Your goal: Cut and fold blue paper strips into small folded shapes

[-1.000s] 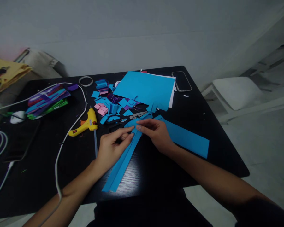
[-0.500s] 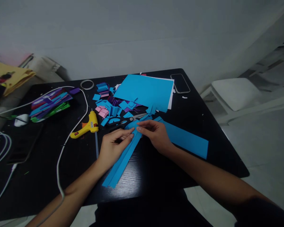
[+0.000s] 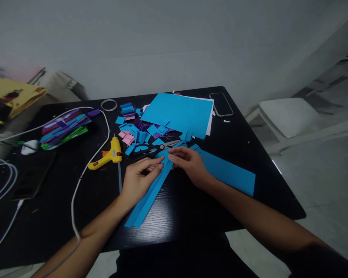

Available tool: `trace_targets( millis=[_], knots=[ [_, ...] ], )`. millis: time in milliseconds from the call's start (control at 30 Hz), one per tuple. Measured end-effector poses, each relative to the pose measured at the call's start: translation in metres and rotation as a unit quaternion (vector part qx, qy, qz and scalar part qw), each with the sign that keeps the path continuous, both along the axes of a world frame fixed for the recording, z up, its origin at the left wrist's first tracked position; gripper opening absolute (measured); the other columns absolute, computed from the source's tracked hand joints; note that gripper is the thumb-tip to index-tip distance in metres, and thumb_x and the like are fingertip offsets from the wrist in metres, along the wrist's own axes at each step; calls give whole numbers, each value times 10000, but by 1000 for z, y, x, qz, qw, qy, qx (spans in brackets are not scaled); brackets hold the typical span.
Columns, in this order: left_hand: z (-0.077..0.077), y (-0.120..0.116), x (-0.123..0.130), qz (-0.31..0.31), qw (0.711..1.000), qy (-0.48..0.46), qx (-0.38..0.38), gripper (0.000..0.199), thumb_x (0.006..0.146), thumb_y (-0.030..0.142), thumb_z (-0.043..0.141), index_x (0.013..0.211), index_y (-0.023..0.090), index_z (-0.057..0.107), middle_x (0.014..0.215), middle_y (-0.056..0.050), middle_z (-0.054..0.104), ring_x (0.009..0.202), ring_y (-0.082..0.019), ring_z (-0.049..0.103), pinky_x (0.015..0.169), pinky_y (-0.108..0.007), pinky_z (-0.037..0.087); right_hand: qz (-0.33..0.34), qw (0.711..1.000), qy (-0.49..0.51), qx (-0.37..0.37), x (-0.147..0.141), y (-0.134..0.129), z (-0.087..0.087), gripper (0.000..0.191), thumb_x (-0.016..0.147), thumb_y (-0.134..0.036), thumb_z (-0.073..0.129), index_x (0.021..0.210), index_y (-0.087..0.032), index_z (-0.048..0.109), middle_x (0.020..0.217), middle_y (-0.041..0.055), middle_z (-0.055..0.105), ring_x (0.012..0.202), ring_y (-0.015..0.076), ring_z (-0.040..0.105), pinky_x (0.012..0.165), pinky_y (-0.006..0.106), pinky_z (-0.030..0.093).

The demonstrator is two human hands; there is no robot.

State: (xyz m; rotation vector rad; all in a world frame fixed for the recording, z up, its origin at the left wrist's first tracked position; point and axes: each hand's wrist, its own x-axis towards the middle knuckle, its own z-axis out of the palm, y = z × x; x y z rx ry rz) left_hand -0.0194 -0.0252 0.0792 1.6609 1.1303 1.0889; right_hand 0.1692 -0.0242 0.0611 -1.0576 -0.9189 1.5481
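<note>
A long blue paper strip (image 3: 151, 201), with a lengthwise crease or overlapping layer, slants over the front of the black table. My left hand (image 3: 142, 179) pinches its left side near the upper part. Opposite, my right hand (image 3: 190, 164) grips the same strip between thumb and fingers. Just beyond my fingers lie black-handled scissors (image 3: 161, 147), their blades pointing right. Another wide blue strip (image 3: 227, 170) rests flat on the table, partly under my right hand and forearm. Small cut blue pieces (image 3: 140, 136) are heaped behind the scissors.
A yellow glue gun (image 3: 111, 154) lies left of my left hand, near a white cable (image 3: 82, 173). Blue sheets (image 3: 179, 114) and a phone (image 3: 221, 104) sit at the back. Folded coloured paper (image 3: 63, 129), a tape ring (image 3: 109, 105) and a dark phone (image 3: 33, 177) occupy the left side.
Both hands keep their hold on the strip, whose lower end has shifted very slightly. The whole view has moved a little; the other things lie as before.
</note>
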Motion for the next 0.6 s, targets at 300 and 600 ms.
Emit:
trace_targets(
  millis=[300,600],
  knots=[
    [-1,-1,0,-2,1000,-1,0,214,827,195,776,1034,216,827,747,2,719,628,-101,628,604,-207,533,-15,1000,-8,-9,-1,-2,0,356,725,-334,855,992,-217,649,747,-39,674,708,148,661,788,340,540],
    [-1,0,0,-6,1000,2,4,210,836,193,770,1039,209,824,759,-5,725,637,-104,637,612,-210,538,23,999,-16,-32,-2,-2,-2,406,693,-351,876,985,-202,636,780,-13,724,715,160,676,759,339,532]
  ],
)
